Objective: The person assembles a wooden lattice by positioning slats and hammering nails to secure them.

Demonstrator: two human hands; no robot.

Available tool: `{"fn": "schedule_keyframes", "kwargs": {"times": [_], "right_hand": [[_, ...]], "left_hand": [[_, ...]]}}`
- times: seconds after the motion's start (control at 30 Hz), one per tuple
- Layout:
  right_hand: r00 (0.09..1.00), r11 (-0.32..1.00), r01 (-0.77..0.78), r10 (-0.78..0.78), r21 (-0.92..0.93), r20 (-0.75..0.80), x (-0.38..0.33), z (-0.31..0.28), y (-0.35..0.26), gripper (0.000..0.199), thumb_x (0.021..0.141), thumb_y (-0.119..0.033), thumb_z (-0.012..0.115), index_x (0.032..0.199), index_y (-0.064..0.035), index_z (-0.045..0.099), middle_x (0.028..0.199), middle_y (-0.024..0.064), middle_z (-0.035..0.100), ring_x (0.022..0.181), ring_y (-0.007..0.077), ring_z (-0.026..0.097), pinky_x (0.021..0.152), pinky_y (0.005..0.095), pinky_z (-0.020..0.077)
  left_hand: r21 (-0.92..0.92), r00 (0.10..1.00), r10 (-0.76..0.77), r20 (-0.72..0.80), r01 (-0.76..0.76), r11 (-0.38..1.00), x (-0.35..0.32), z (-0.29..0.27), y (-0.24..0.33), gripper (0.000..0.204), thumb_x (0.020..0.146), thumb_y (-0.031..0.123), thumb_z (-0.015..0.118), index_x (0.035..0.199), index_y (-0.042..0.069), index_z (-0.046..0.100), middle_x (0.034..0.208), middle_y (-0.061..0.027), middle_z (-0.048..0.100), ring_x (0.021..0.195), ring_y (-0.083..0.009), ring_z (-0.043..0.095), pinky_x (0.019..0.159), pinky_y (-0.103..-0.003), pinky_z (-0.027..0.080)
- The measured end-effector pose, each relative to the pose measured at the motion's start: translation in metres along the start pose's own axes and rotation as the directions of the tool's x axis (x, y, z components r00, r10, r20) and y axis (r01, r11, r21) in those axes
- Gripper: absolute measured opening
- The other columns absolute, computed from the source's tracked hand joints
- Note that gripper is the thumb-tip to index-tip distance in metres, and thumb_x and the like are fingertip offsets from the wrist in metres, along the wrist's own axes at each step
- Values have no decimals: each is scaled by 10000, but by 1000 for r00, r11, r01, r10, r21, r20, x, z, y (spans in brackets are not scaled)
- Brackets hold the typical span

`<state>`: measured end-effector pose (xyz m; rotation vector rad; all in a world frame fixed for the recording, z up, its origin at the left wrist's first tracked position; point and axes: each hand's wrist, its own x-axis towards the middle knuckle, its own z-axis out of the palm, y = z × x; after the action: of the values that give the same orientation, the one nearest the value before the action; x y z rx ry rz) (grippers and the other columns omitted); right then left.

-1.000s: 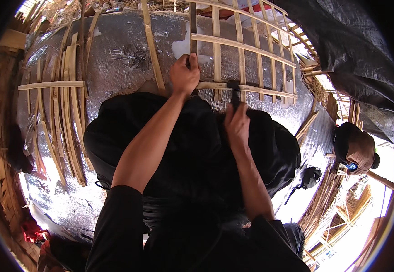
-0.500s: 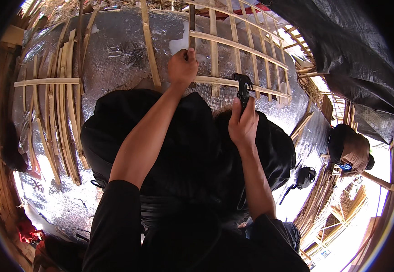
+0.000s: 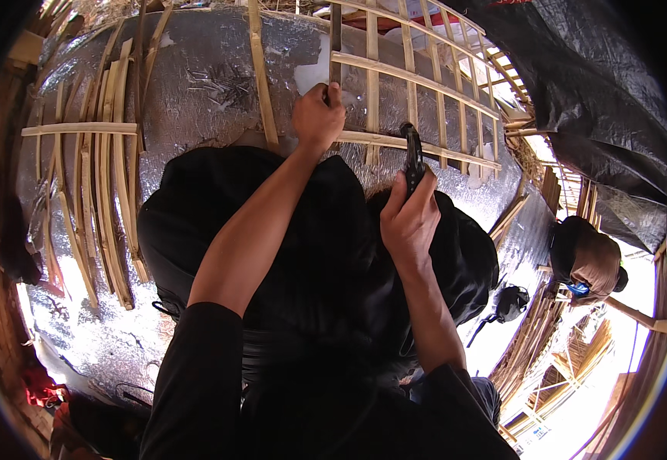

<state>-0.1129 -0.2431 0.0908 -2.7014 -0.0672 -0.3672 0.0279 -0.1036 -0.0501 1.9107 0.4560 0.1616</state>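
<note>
The bamboo lattice (image 3: 411,76) already has 3 crosspieces (image 3: 379,141), bamboo strips (image 3: 105,176) left of it seem unused, and the left hand (image 3: 319,119) clamps its dark slat (image 3: 335,46), the right hand (image 3: 410,215) a hammer (image 3: 413,157).

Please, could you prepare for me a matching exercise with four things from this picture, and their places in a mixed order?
Things
1. Black tool
2. Left hand
3. Pile of thin dark pieces
4. Black sheeting

Places
A. On the silvery sheet, left of the bamboo lattice
B. Hanging at the upper right of the view
C. In the right hand
D. At the dark strip along the lattice's left side

Right pairs: 1-C, 2-D, 3-A, 4-B
</note>
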Motion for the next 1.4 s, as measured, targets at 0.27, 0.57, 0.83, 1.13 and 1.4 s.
{"fn": "schedule_keyframes", "kwargs": {"times": [0.27, 0.57, 0.83, 1.13, 1.4], "right_hand": [[981, 990, -98, 114, -104, 159, 13, 14, 9, 334, 1022, -236, 556, 1187, 35, 452, 820, 312, 665, 733, 500, 674, 640, 596, 539], [997, 993, -50, 43, 108, 68, 20, 7, 4, 306, 1026, -196, 552, 1172, 57, 462, 761, 328, 647, 711, 518, 650, 577, 575, 518], [988, 975, -131, 112, 177, 109, 18, 10, 13, 237, 1019, -137, 581, 1059, 78, 489, 710, 308, 620, 691, 498, 657, 522, 489, 511], [952, 926, -304, 287, 222, 106, 6, 26, 31, 418, 1026, -212, 586, 1174, 170, 500, 859, 350, 629, 824, 544, 634, 679, 572, 493], [999, 996, -47, 48, 70, -7, 8, 43, 62, 277, 1040, -192, 544, 1144, 63, 508, 745, 302, 631, 686, 526, 630, 552, 543, 484]], "left_hand": [[88, 997, -77, -6, 77, 993, -8, 0, 10, 432, 1002, 417, 537, 886, 46, 723, 763, -146, 723, 805, -366, 715, 770, -465, 537], [-13, 997, -75, 26, 75, 997, -12, -2, 10, 428, 997, 400, 530, 882, 27, 707, 829, -225, 714, 834, -444, 691, 797, -533, 522], [64, 990, -136, 37, 134, 989, -18, -9, 7, 402, 997, 390, 540, 905, 39, 714, 859, -248, 713, 864, -449, 691, 811, -542, 521], [98, 996, -87, -18, 88, 991, -9, 1, 7, 426, 1003, 404, 535, 859, 41, 707, 736, -144, 718, 795, -384, 707, 767, -479, 533], [101, 998, -59, 13, 58, 993, -10, 0, 17, 429, 1001, 418, 537, 884, 43, 710, 782, -155, 729, 827, -393, 710, 775, -479, 538]]}}
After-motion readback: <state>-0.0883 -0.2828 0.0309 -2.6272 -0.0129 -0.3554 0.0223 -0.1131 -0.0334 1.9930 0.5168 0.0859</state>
